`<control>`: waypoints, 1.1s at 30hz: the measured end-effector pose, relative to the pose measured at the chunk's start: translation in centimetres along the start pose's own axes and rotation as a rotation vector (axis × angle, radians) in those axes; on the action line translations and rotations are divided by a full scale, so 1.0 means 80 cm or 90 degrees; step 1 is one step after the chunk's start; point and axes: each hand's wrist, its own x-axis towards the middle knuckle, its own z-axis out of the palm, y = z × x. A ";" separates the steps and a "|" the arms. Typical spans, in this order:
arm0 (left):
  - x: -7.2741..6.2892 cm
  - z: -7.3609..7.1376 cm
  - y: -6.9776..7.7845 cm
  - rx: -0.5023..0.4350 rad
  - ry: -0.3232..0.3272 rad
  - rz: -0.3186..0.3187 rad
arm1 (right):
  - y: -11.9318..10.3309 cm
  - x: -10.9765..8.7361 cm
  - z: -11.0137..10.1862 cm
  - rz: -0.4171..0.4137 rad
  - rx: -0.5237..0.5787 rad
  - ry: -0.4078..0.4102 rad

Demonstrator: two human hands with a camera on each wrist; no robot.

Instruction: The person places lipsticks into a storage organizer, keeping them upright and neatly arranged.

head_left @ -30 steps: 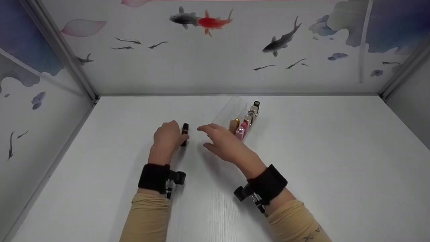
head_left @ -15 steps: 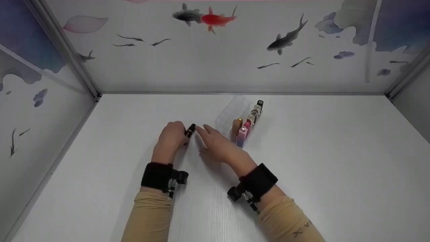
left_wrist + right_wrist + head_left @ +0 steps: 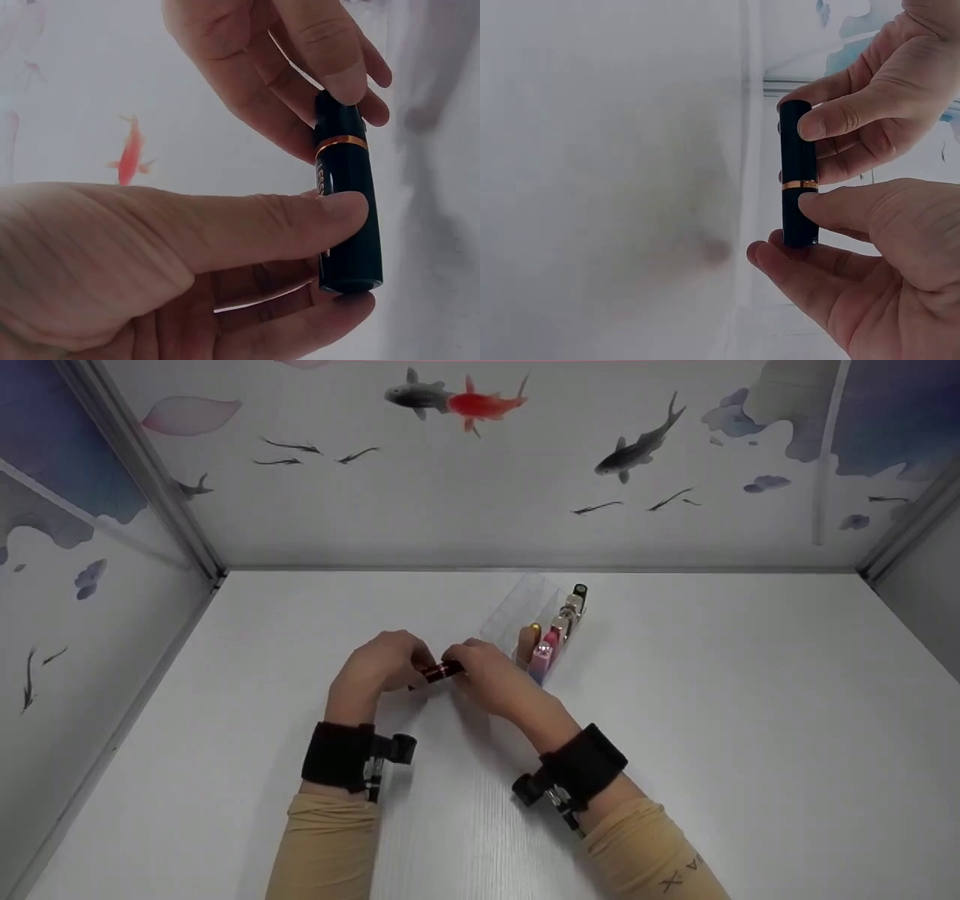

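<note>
A black lipstick tube [image 3: 437,672] with a thin gold band is held between both hands, slightly tilted above the table. My left hand [image 3: 384,661] pinches its longer part, thumb [image 3: 341,217] on one side and fingers behind. At the other end, past the gold band, my right hand [image 3: 491,679] pinches the shorter part between thumb and fingers, as the right wrist view shows on the tube [image 3: 799,146]. The two parts meet at the band, with no gap visible there.
Behind the right hand stands a clear plastic organizer box [image 3: 517,607]. Along its right side are several cosmetics, among them a pink tube [image 3: 541,656] and a brown item [image 3: 526,643]. A printed fish panel [image 3: 480,510] rises at the table's [image 3: 712,720] back edge.
My left hand has turned the lipstick from nearly upright in view to a slant toward the right. My right hand, earlier with fingers extended beside it, now pinches its other end.
</note>
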 end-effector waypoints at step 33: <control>-0.007 0.011 0.075 -0.246 0.388 0.409 | -0.007 -0.059 -0.126 0.033 0.297 0.358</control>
